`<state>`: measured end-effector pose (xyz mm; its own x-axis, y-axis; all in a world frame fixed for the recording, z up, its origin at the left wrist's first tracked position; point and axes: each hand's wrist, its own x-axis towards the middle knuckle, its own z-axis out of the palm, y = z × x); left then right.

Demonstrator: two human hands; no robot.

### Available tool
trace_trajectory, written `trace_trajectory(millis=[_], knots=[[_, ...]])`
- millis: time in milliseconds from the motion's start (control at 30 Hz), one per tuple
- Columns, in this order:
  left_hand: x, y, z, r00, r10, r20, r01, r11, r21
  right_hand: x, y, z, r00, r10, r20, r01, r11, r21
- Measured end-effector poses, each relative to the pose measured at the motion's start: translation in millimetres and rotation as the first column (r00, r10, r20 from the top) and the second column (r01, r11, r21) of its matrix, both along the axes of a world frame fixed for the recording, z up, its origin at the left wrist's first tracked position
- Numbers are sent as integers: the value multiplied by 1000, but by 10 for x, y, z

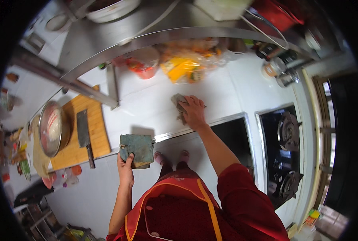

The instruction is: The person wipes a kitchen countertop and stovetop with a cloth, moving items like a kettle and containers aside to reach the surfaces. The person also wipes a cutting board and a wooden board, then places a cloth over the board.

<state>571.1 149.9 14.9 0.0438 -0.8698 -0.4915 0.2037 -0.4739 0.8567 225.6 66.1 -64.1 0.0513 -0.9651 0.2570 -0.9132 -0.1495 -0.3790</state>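
Observation:
My right hand (194,112) presses a crumpled grey-brown cloth (179,105) against the white countertop (142,108). Most of the cloth's right side is hidden beneath my fingers. In my left hand (126,167) is a flat, worn, blue-green square pad (136,149), with my thumb on top of it. What it is made of I cannot tell. It is held up at the counter's front edge, its shadow falling on the white surface behind it.
To the left, a cleaver (83,129) lies on a wooden cutting board (72,126), its handle overhanging the front edge. Beside it stands a metal bowl (63,135). A steel shelf (167,36) spans the back above yellow packages (182,67). A gas stove (275,159) is at right.

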Motion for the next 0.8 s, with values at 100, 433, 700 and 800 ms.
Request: trace_trajectory(millis=[100,433,700,800], knots=[[-410,-132,-48,997,-67,24,67,997,24,-610,0,-118,960,-268,-86,273,960,56],[-1397,-771,-471,990,-92,111,85,994,69,-2474,469,43,788,-566,-244,591,806,40],[-1280,-891,-894,749,125,651,182,905,-384,-2356,1573,235,898,-420,-130,436,888,143],[-1533,-760,-481,514,254,819,513,674,-531,-2898,1429,107,813,-582,30,581,813,42]])
